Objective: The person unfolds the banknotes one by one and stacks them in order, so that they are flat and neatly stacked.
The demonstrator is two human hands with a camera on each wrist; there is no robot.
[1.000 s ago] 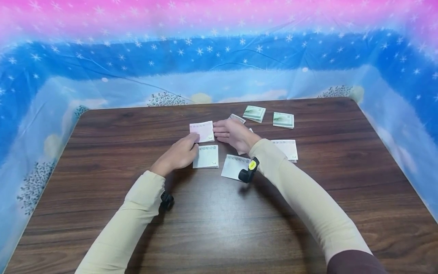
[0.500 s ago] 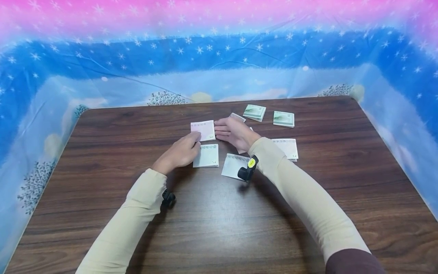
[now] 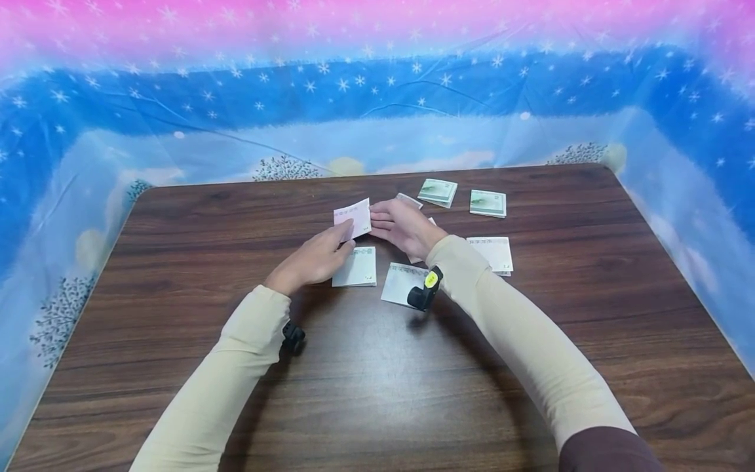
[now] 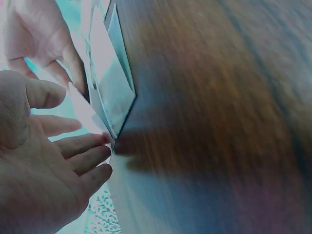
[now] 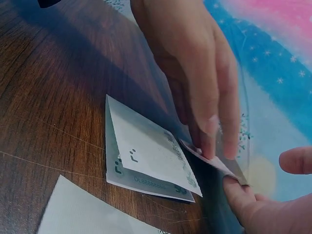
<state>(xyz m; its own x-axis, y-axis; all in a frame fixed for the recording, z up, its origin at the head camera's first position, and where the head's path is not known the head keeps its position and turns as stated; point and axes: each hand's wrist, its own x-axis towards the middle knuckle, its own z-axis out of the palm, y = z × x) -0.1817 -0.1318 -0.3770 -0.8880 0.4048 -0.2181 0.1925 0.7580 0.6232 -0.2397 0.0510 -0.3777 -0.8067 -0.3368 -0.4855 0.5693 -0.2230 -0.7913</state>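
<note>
A pinkish folded banknote [image 3: 361,226] is tilted in the head view, its right edge raised. My left hand [image 3: 312,262] holds it by the near left part, a fingertip lying on top. In the right wrist view, my left hand [image 5: 195,63] reaches down to the note. My right hand [image 3: 404,226] touches the note's right edge with extended fingertips; its thumb [image 5: 296,161] stands apart in the right wrist view. Just nearer lies a pale green folded banknote [image 3: 360,270], and another pale folded banknote [image 3: 398,283] sits to its right.
Two green folded banknotes [image 3: 437,191] [image 3: 488,204] lie at the back right. A whitish folded banknote [image 3: 497,254] rests beside the right forearm. Other notes are partly hidden behind the right hand. Under everything is a brown wooden table [image 3: 377,393], with a patterned cloth [image 3: 377,98] behind.
The pinkish banknote has shifted slightly right and away and is now tilted up from the table. My left hand has moved with it. My right hand stays at the note's right edge.
</note>
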